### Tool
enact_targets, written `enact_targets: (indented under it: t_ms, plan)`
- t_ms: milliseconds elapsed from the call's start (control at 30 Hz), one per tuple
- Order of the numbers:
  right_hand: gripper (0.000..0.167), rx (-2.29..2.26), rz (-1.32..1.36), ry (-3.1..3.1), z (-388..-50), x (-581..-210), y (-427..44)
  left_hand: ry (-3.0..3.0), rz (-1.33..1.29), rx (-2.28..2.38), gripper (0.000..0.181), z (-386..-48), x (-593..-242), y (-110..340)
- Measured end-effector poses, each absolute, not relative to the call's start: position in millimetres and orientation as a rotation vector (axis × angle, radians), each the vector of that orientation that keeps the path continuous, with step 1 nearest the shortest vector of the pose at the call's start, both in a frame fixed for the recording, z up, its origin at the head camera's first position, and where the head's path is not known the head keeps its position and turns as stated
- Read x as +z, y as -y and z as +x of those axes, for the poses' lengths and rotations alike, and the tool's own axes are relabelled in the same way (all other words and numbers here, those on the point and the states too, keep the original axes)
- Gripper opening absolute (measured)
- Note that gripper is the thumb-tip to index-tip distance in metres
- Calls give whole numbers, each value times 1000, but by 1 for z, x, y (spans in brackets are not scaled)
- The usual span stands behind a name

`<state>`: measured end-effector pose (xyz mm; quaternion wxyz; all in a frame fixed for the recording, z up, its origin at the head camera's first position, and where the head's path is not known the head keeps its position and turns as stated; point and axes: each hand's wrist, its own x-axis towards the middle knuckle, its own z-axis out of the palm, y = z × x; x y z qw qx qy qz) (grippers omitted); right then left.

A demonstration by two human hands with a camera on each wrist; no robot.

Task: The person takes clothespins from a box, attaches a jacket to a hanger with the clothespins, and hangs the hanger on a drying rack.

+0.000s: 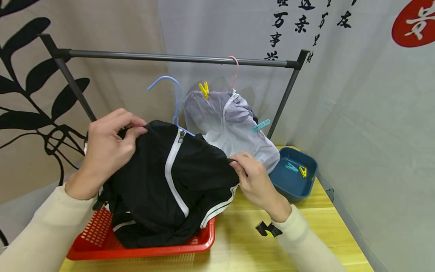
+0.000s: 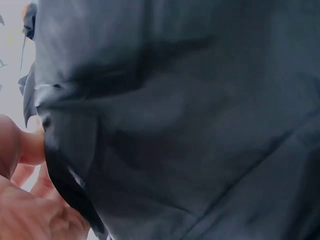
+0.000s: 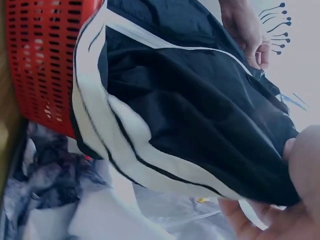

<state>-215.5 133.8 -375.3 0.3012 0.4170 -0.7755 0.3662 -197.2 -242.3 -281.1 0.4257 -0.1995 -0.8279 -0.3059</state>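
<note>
A black jacket (image 1: 149, 173) with a white zip strip hangs stretched between both hands, its lower part in a red basket (image 1: 136, 251). The left hand (image 1: 110, 149) pinches the jacket's upper left edge between thumb and fingers. At the upper right edge, the right hand (image 1: 255, 181) pinches the cloth; the right wrist view shows a white-striped band (image 3: 170, 167) close by. From the jacket's neck rises the hook of a blue hanger (image 1: 176, 102), off the rail. The rest of that hanger is hidden by the cloth. Dark cloth fills most of the left wrist view.
Behind stands a dark clothes rail (image 1: 146, 56). On it hangs a grey-white garment (image 1: 224, 121) from a pink hanger (image 1: 236, 70), with a yellow clothespin (image 1: 204, 90) and a teal clothespin (image 1: 261, 125). A blue tub (image 1: 282, 185) with more clothespins sits right on the wooden table (image 1: 244, 245).
</note>
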Motion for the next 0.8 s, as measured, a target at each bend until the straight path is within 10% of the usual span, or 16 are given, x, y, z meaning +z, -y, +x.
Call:
enact_targets:
  t_ms: [300,800]
  plan:
    - [38,831,1101,2010,-211,-365,-134,2021,-480,-816,13,-199,-278,222]
    - [6,944,997,2006,-212,-356,-154,1981,-515,-862,6,-189,-271,225]
